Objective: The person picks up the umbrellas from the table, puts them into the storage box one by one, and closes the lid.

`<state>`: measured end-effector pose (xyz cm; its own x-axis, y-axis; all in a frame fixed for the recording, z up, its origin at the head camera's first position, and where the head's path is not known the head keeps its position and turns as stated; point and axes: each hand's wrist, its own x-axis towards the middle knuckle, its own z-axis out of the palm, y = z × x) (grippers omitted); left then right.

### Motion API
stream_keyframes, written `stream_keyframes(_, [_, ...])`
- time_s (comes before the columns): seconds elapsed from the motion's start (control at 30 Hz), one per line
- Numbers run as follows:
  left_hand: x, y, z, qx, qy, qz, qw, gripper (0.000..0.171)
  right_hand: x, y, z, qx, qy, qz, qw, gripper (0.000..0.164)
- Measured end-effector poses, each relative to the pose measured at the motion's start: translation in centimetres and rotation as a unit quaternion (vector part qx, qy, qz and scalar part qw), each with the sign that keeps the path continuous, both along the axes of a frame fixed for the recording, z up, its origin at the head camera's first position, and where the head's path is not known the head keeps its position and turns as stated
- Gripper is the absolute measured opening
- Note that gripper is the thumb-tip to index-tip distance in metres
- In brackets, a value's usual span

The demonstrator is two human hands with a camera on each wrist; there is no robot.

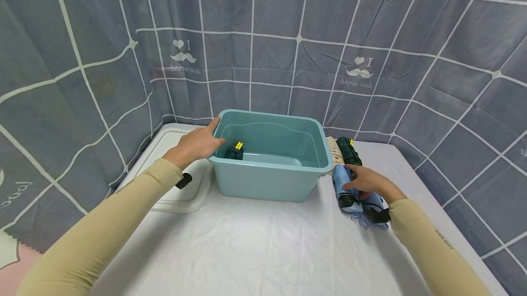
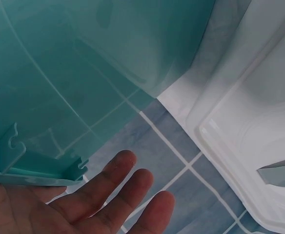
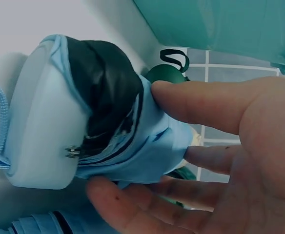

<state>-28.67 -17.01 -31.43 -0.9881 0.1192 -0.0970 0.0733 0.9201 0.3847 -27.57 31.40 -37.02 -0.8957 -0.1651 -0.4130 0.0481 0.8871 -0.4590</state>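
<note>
A teal plastic tub (image 1: 267, 184) stands on the white table. My left hand (image 1: 196, 144) holds its left rim, the thumb over the inner side; in the left wrist view the other fingers (image 2: 145, 183) extend outside the wall. At the tub's right, my right hand (image 1: 368, 180) grips a light blue folding umbrella (image 3: 154, 158), thumb on one side and fingers on the other. The umbrella's pale handle end (image 3: 45, 122) and cord face the wrist camera. A second blue umbrella (image 1: 373, 202) lies beside it, partly under the hand.
Behind the blue umbrellas lie a dark green umbrella (image 1: 349, 150) with a yellow tag and a beige one (image 1: 335, 151). Inside the tub, at its left end, is a dark bundle (image 1: 233, 152) with a yellow tag. A white lid (image 1: 160, 149) lies left of the tub; grey checked curtains (image 1: 271, 49) surround the table.
</note>
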Motion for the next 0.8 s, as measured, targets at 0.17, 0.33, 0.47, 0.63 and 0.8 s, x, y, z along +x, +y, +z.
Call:
stream_keyframes(0.17, [0.1, 0.0, 0.1, 0.001, 0.002, -0.001, 1.0000, 0.081, 0.0, 0.0, -0.5, 0.012, 0.015, -0.006, 1.000, 0.095])
stream_keyframes(0.33, [0.2, 0.0, 0.2, 0.001, 0.002, 0.002, 1.0000, 0.081, -0.1, -0.4, -1.0, 0.027, 0.033, -0.013, 0.999, 0.099])
stream_keyframes(0.47, [0.1, 0.0, 0.1, 0.003, 0.003, 0.001, 1.0000, 0.081, -0.2, -0.6, -1.2, 0.037, 0.052, -0.005, 0.998, 0.099])
stream_keyframes(0.63, [0.1, 0.0, 0.1, 0.004, 0.005, 0.000, 1.0000, 0.081, 0.0, -1.0, -1.3, 0.037, 0.056, -0.006, 0.998, 0.098])
stream_keyframes(0.8, [0.1, 0.0, 0.1, 0.007, 0.004, -0.001, 1.0000, 0.081, 0.1, -1.2, -1.3, 0.025, 0.038, -0.010, 0.999, 0.098])
